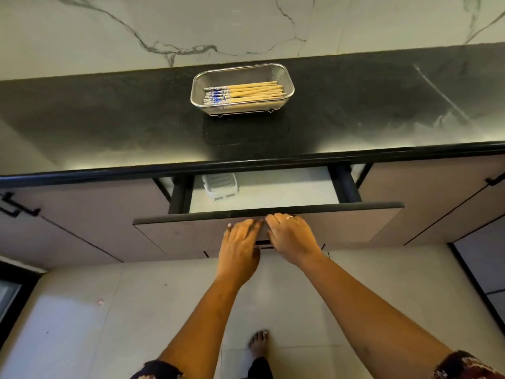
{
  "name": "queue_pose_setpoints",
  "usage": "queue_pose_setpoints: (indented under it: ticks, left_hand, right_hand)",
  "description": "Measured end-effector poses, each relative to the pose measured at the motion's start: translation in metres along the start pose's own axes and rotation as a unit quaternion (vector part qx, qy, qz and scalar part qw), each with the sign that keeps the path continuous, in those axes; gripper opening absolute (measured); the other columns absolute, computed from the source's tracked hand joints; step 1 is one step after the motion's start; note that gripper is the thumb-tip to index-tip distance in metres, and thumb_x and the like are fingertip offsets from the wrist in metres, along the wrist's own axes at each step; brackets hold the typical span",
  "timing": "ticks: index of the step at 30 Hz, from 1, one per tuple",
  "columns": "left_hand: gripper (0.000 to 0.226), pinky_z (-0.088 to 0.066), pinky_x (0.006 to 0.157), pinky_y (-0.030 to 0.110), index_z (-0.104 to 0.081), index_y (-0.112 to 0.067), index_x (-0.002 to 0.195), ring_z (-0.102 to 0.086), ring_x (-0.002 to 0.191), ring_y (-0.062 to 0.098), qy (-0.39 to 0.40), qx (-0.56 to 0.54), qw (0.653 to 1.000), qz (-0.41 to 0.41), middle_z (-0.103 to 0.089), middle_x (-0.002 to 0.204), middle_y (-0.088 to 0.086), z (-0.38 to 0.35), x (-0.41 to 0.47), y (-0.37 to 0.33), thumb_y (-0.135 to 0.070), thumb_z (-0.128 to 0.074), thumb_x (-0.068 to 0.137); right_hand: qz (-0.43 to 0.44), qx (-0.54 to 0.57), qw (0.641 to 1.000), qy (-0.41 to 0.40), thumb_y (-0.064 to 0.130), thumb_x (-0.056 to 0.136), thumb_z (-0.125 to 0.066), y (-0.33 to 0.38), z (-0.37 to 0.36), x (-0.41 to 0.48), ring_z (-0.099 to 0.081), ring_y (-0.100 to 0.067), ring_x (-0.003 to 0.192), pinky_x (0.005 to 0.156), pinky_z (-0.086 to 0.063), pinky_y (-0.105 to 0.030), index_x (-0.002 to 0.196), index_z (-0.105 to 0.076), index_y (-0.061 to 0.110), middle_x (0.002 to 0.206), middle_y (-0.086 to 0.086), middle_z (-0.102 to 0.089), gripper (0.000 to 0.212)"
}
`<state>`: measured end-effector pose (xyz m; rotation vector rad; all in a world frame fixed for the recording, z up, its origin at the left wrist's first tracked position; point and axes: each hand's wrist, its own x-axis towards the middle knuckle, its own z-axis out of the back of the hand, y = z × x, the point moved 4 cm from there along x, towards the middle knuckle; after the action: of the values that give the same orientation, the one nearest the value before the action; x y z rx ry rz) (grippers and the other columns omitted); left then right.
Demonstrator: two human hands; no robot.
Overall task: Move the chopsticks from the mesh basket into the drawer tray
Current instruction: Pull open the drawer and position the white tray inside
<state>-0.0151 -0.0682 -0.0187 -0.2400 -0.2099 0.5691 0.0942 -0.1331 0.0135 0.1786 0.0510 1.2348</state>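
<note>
Reaching down, both hands are on the front panel (355,222) of the half-open drawer (273,192): the left hand (240,247) lies flat, fingers spread and a little blurred. Just beside it, the right hand (291,236) stretches its fingers up to the panel's top edge, so neither grip is closed round anything. The chopsticks (246,93) sit bundled in the mesh basket (289,83) near the tabletop's (109,119) back edge. A white tray (220,187) waits at the drawer's left side. A bare foot (258,341) stands on the floor below.
</note>
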Motion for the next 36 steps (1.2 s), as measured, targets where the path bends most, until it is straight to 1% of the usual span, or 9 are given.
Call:
queue_pose_setpoints:
  ticks: [2, 4, 8, 11, 19, 24, 27, 32, 36]
  left_hand:
    - [0.060, -0.022, 0.117, 0.045, -0.034, -0.018, 0.144, -0.035, 0.138, 0.026, -0.087, -0.015, 0.996, 0.018, -0.041, 0.146, 0.006, 0.020, -0.020, -0.002, -0.022, -0.055, 0.088]
    - [0.059, -0.016, 0.119, 0.044, -0.023, -0.017, 0.148, -0.019, 0.145, 0.026, -0.076, -0.026, 0.994, 0.071, -0.027, 0.155, 0.007, 0.036, -0.032, 0.001, -0.028, -0.045, 0.094]
    - [0.061, -0.003, 0.119, 0.040, -0.007, -0.016, 0.150, -0.001, 0.148, 0.021, 0.089, 0.008, 0.988, 0.123, -0.008, 0.160, 0.004, 0.036, -0.056, 0.007, -0.044, -0.025, 0.098]
    - [0.061, -0.003, 0.119, 0.041, -0.010, -0.015, 0.150, -0.002, 0.148, 0.022, 0.108, -0.002, 0.986, 0.127, -0.011, 0.160, 0.006, 0.037, -0.080, 0.000, -0.044, -0.025, 0.099]
    - [0.051, -0.020, 0.118, 0.041, -0.031, -0.011, 0.143, -0.026, 0.141, 0.023, 0.110, -0.015, 0.986, 0.124, -0.036, 0.149, 0.008, 0.052, -0.127, -0.018, -0.037, -0.033, 0.099]
    - [0.041, -0.027, 0.114, 0.039, -0.045, -0.012, 0.131, -0.036, 0.133, 0.023, 0.117, -0.017, 0.986, 0.121, -0.047, 0.139, 0.007, 0.051, -0.148, -0.021, -0.035, -0.034, 0.099]
    - [0.039, -0.032, 0.109, 0.039, -0.052, -0.011, 0.122, -0.046, 0.122, 0.025, 0.131, 0.011, 0.983, 0.126, -0.055, 0.128, 0.009, 0.053, -0.156, -0.018, -0.036, -0.030, 0.099]
    - [0.049, -0.041, 0.098, 0.040, -0.058, -0.007, 0.112, -0.058, 0.106, 0.031, 0.214, 0.034, 0.965, 0.149, -0.063, 0.118, 0.015, 0.054, -0.164, -0.010, -0.038, -0.022, 0.100]
    - [0.058, -0.035, 0.108, 0.043, -0.048, -0.004, 0.132, -0.048, 0.124, 0.032, 0.338, -0.028, 0.918, 0.205, -0.049, 0.139, 0.019, 0.052, -0.167, -0.002, -0.043, -0.020, 0.100]
  right_hand:
    - [0.039, 0.009, 0.996, -0.074, 0.022, 0.093, -0.046, 0.013, 0.016, -0.017, -0.063, -0.027, 0.100, 0.079, -0.049, -0.038, 0.118, -0.059, 0.013, 0.110, -0.007, -0.065, 0.029]
    - [0.024, 0.015, 0.997, -0.075, 0.027, 0.093, -0.047, 0.024, 0.024, -0.031, -0.056, -0.026, 0.115, 0.090, -0.048, -0.040, 0.131, -0.052, 0.014, 0.126, -0.006, -0.059, 0.040]
    - [-0.030, 0.010, 0.994, 0.108, 0.042, 0.099, -0.035, 0.038, 0.011, -0.052, -0.024, -0.020, 0.144, 0.117, -0.022, -0.042, 0.151, -0.020, 0.018, 0.157, -0.002, -0.026, 0.060]
    - [-0.032, 0.011, 0.986, 0.165, 0.043, 0.100, -0.032, 0.049, 0.004, -0.072, -0.020, -0.019, 0.146, 0.119, -0.015, -0.043, 0.152, -0.016, 0.018, 0.159, -0.002, -0.023, 0.060]
    - [-0.058, 0.042, 0.979, 0.191, 0.036, 0.102, -0.030, 0.072, 0.015, -0.113, -0.051, -0.030, 0.124, 0.101, -0.042, -0.042, 0.136, -0.046, 0.013, 0.136, -0.011, -0.054, 0.044]
    - [-0.084, 0.059, 0.976, 0.193, 0.035, 0.101, -0.032, 0.079, 0.015, -0.129, -0.059, -0.029, 0.107, 0.087, -0.047, -0.038, 0.114, -0.061, 0.012, 0.119, -0.011, -0.064, 0.039]
    - [-0.103, 0.061, 0.974, 0.190, 0.037, 0.101, -0.034, 0.084, 0.015, -0.138, -0.061, -0.029, 0.101, 0.080, -0.046, -0.035, 0.109, -0.063, 0.011, 0.114, -0.011, -0.066, 0.040]
    - [-0.123, 0.045, 0.969, 0.211, 0.042, 0.100, -0.034, 0.092, 0.013, -0.149, -0.062, -0.029, 0.101, 0.076, -0.043, -0.033, 0.109, -0.063, 0.008, 0.113, -0.012, -0.066, 0.045]
    - [-0.147, 0.031, 0.952, 0.268, 0.047, 0.098, -0.035, 0.097, 0.006, -0.155, -0.061, -0.028, 0.102, 0.075, -0.042, -0.033, 0.110, -0.061, 0.007, 0.114, -0.011, -0.064, 0.049]
